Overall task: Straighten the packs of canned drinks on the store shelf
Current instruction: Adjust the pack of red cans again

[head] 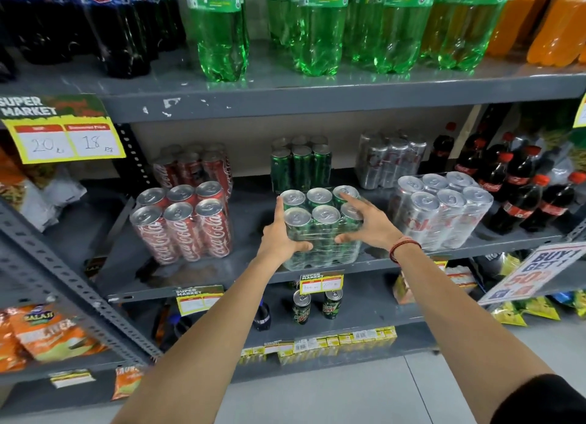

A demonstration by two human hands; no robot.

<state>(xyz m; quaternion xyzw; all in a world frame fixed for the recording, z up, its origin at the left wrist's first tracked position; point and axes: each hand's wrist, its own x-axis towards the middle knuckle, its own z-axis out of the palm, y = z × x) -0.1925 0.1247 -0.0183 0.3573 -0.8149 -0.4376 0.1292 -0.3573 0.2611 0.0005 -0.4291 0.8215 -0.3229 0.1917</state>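
Note:
A shrink-wrapped pack of green cans stands at the front of the grey middle shelf. My left hand grips its left side, thumb across the front. My right hand holds its right side, fingers spread over the can tops. A red Coca-Cola can pack stands to the left, turned slightly askew. To the right sits a silver can pack, also angled. Behind them stand a second red pack, a second green pack and a second silver pack.
Small cola bottles crowd the shelf's right end. Sprite bottles fill the shelf above. Two loose green cans stand on the shelf below, behind price tags. Snack bags hang at the left, and a promo sign juts out at right.

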